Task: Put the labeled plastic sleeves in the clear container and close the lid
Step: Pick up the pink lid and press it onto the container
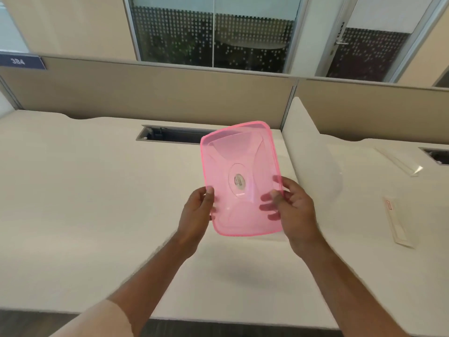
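**Both hands hold the pink lid above the desk**

The left hand and right hand pinch the translucent pink rectangular plastic lid by its near side edges, thumbs on top, fingers beneath. A labeled clear plastic sleeve lies on the white desk, well to the right.

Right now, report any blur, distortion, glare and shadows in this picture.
Head view: wide-angle bending curves the desk edges; pink lid, held by left hand and right hand, is fairly sharp; soft shadow beneath it; clear sleeves at right are washed out, barely legible.
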Available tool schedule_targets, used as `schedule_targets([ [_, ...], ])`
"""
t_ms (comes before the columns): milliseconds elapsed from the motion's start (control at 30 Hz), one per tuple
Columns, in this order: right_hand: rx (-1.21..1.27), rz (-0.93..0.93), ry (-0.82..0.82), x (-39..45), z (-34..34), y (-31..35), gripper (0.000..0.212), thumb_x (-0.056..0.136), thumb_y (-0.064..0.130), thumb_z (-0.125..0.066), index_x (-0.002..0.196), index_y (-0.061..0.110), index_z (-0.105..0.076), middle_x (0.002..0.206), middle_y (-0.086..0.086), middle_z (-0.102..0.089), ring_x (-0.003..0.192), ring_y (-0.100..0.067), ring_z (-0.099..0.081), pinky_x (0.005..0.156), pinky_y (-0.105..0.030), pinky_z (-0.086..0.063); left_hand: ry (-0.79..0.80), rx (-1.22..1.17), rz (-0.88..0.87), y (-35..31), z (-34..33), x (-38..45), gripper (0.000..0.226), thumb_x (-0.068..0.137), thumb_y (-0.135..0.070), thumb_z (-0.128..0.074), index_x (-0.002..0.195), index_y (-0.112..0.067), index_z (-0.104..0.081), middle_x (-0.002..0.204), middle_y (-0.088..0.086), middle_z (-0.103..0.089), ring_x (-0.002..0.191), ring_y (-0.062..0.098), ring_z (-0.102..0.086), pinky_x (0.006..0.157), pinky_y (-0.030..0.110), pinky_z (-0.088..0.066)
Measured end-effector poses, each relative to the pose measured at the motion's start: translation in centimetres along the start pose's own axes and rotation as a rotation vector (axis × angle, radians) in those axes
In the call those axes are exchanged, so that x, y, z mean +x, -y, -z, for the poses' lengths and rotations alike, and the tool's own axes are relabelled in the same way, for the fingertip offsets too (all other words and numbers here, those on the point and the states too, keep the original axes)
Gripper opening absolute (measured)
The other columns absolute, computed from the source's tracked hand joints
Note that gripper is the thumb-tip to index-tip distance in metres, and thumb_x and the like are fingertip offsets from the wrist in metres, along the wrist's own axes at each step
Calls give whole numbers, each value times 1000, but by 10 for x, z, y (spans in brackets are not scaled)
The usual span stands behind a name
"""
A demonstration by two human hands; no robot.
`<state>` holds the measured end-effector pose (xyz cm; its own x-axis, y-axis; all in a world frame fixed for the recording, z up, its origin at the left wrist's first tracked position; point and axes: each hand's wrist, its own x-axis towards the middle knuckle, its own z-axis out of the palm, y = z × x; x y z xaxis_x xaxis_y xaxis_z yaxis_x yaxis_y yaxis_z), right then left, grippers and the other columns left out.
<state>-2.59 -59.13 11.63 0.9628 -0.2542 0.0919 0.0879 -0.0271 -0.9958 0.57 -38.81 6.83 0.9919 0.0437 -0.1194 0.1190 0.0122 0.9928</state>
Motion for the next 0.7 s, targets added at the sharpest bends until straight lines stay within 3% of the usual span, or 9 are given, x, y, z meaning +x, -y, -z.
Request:
schedule_targets([
  [100,42,-35,-54,22,15,-10,33,96,6,-53,123,25,-57,77,-5,-72,58,-20,-67,49,-26,-49,-117,-6,-59,-7,-35,19,21,102,-40,-49,114,-28,-61,82,-2,-70,51,9,-60,51,22,-48],
  [167,-25,-35,-124,37,24,-20,33,95,11,-56,125,24,-55,79,-10,-69,55,-19,-63,49,-24,-48,-164,22,-92,-11,-57,34,18,102,-35,-50,114,-29,-62,71,-3,-68,44,6,-55,44,17,-44],
  [233,-153,-22,-212,50,33,-31,34,93,20,-60,127,22,-55,82,-13,-66,62,-23,-62,59,-27,-53,-174,81,-92,-14,-79,47,19,102,-37,-50,111,-29,-65,71,-4,-68,44,5,-54,43,17,-44],
  [300,-292,-14,-274,62,40,-42,38,92,28,-61,127,17,-55,86,-7,-63,78,-28,-61,73,-34,-52,-183,174,-105,-12,-95,58,25,101,-37,-49,101,-23,-69,74,2,-68,52,12,-56,48,22,-45],
  [400,-422,-6,-308,78,48,-57,39,91,35,-60,125,17,-55,96,4,-61,87,-23,-57,77,-29,-41,-219,355,-179,0,-111,71,40,100,-39,-45,78,-10,-63,64,5,-56,58,14,-46,56,30,-39],
  [467,-524,-31,-308,87,52,-66,39,92,38,-57,124,17,-54,100,1,-63,95,-28,-59,85,-37,-44,-238,500,-218,9,-116,78,46,99,-43,-43,73,-9,-61,65,3,-56,62,13,-48,58,31,-39],
  [600,-752,-103,-298,97,52,-78,45,91,45,-54,124,14,-55,111,-12,-60,108,-37,-52,90,-45,-41,-270,653,-218,18,-119,88,41,101,-41,-45,102,-12,-74,103,6,-70,98,23,-61,87,36,-50],
  [667,-772,-116,-297,100,50,-82,45,91,45,-55,122,13,-57,110,-15,-53,107,-38,-49,87,-43,-40,-238,658,-157,21,-120,92,43,102,-41,-43,105,-11,-74,104,5,-71,99,24,-62,86,37,-51],
  [700,-766,-119,-301,102,48,-83,45,91,44,-56,122,12,-58,110,-17,-50,106,-38,-47,86,-41,-40,-216,651,-120,21,-121,94,44,102,-40,-42,97,-10,-73,96,3,-72,91,25,-63,78,35,-51],
])
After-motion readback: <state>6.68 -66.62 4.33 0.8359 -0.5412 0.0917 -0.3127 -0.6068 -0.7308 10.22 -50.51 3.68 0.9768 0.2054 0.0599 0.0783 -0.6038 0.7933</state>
